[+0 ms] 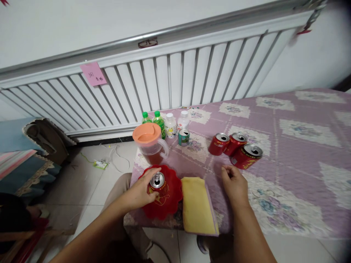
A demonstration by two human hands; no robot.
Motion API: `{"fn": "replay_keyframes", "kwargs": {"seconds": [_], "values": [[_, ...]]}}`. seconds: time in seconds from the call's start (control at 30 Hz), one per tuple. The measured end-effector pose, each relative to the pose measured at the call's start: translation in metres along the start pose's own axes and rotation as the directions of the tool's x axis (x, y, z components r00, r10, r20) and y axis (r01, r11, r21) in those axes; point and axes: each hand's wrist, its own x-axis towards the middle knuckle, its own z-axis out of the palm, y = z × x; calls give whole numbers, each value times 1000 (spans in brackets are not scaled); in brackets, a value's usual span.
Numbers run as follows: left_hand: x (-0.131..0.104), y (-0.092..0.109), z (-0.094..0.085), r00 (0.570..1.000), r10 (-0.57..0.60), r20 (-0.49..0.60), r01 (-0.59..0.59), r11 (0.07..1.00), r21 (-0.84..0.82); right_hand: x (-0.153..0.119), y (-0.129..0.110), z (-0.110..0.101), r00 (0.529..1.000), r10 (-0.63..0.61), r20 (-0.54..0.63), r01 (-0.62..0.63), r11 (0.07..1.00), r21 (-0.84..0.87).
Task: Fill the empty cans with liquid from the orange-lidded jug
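My left hand (pixel 142 190) is wrapped round an opened red can (pixel 157 180) on the red scalloped plate (pixel 171 204) near the table's front edge. To the right of the plate lies a folded yellow cloth (pixel 197 206). My right hand (pixel 234 182) rests beyond the cloth's right side with its fingers curled together; whether anything is inside them is hidden. Just past it stand three opened red cans, the front one (pixel 245 157) tilted in view, with another (pixel 218 143) at the left of the group.
Behind the plate stands a pitcher (pixel 152 151) with an orange lid. Green-capped bottles (pixel 158 122), white-capped bottles (pixel 170 126) and a small green can (pixel 183 137) are beyond it. A white radiator (pixel 170 80) runs behind the flowered tablecloth (pixel 203 164).
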Motion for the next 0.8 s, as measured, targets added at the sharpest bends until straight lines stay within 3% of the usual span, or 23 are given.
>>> {"fn": "replay_keyframes", "kwargs": {"seconds": [0.27, 0.5, 0.73, 0.8], "values": [[2, -3, 12, 982, -8, -187, 24, 996, 84, -5, 1, 2, 999, 27, -17, -27, 1000, 16], [-3, -14, 6, 995, 4, -101, -13, 996, -91, -22, -6, -4, 987, 76, -138, -71, 997, 37], [-2, -38, 18, 997, 14, -78, -34, 965, -262, -79, -41, -9, 974, 98, -204, -83, 993, 82], [-1, -42, 22, 997, 13, -80, -36, 958, -285, -101, -57, -6, 980, 105, -172, -87, 990, 108]]}}
